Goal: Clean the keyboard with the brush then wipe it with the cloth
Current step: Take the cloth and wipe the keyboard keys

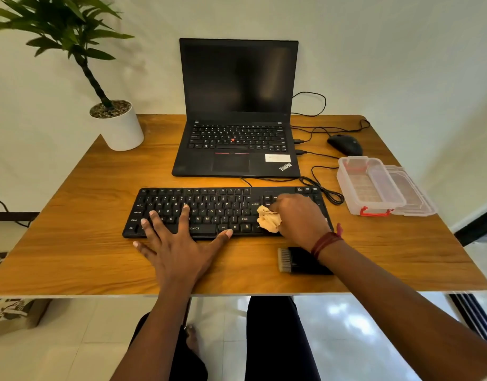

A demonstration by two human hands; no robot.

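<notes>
Left hand (179,243) spread over keyboard (209,204) edge

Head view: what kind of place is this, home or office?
Probably a home desk or small office corner; it can't be settled. A wooden desk stands against a plain wall, carrying an open laptop, an external keyboard and a wired mouse. A potted plant sits on one corner, above a tiled floor.

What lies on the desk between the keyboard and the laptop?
Only the keyboard's black cable, trailing on bare wood before the laptop, per the head view.
</notes>
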